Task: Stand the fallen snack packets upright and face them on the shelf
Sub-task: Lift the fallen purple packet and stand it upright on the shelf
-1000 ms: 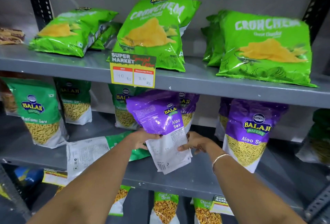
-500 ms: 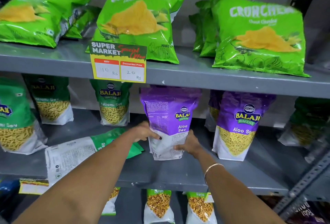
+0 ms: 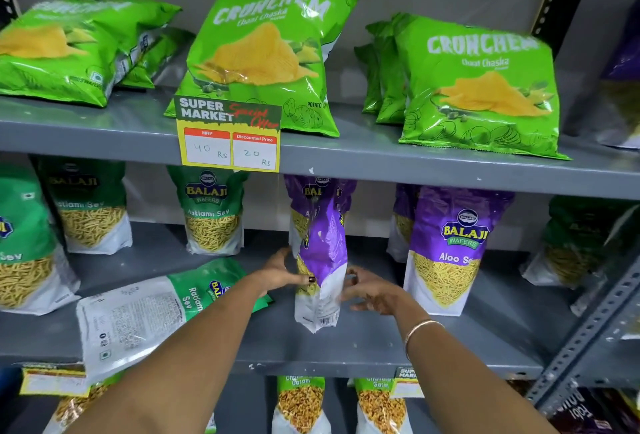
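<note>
**Head view: purple Aloo Sev pkt edge-on between both hands, mid shelf**

Head cam shows the purple packet (image 3: pixel 320 260) upright but turned edge-on, so its front is mostly hidden; only a barcode near its base reads. Left hand (image 3: pixel 282 272) grips its left side, thumb across the front. Right hand (image 3: pixel 369 291) is blurred, fingers spread at the pkt's right edge; can't tell if it's gripping. Pkt's base sits on the middle shelf (image 3: pixel 381 347), w/ another purple pkt close behind.

Readable: "BALAJI WAFERS Aloo Se.." on the neighbour packet (image 3: pixel 453 253) to the right; "Ratlami Sev" on the fallen green packet (image 3: pixel 156 316) lying flat, back up, overhanging the front lip at left. Price tag (image 3: pixel 228 136): "SUPER MARKET", MRP 40 Rs, discounted 20 Rs. Bare shelf lies in front of the held pkt.
</note>
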Available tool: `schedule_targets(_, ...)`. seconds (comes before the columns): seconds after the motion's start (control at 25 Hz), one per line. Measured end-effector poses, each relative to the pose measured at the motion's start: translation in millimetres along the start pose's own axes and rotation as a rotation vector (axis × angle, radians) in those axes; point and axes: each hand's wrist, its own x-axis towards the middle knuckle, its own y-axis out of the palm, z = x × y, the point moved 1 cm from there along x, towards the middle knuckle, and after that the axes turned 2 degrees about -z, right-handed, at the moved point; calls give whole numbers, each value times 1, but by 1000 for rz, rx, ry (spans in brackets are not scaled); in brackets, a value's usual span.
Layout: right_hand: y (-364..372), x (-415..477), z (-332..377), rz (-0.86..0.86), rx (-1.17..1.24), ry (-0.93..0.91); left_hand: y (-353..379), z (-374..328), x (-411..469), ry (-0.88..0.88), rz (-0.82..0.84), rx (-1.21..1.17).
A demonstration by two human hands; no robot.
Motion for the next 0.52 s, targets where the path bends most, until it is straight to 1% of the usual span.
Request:
schedule_targets(0.04, -2, -5, -2, 62, -33, -25, 5, 0, 3, 26, 4, -21)
schedule_targets(0.12, 6, -6, -4, 90, -69, -76, 15, -1, 7, 36, 46, -74)
schedule_targets(0.16, 11, -3, -6, 76, -87, -120, 18, -1, 8, 37, 54, -88)
schedule_targets(0.2, 16, 4, -10, 25, -104, -149, 21, -2, 8, 34, 41, -95)
schedule_targets(0.28, 19, 8, -12, -96, -76, -179, 21, -3, 8, 33, -2, -108)
schedule_targets(0.32, 18, 9, -12, -130, -45, -206, 18, -2, 7, 32, -14, -104)
schedule_targets(0.44, 7, 8, -13, -127, 24, -239, 8, 4, 6, -7, -11, -43)
schedule_targets(0.52, 0, 9, -10, -139, 56, -279, 1, 8, 7, -46, -40, -59)
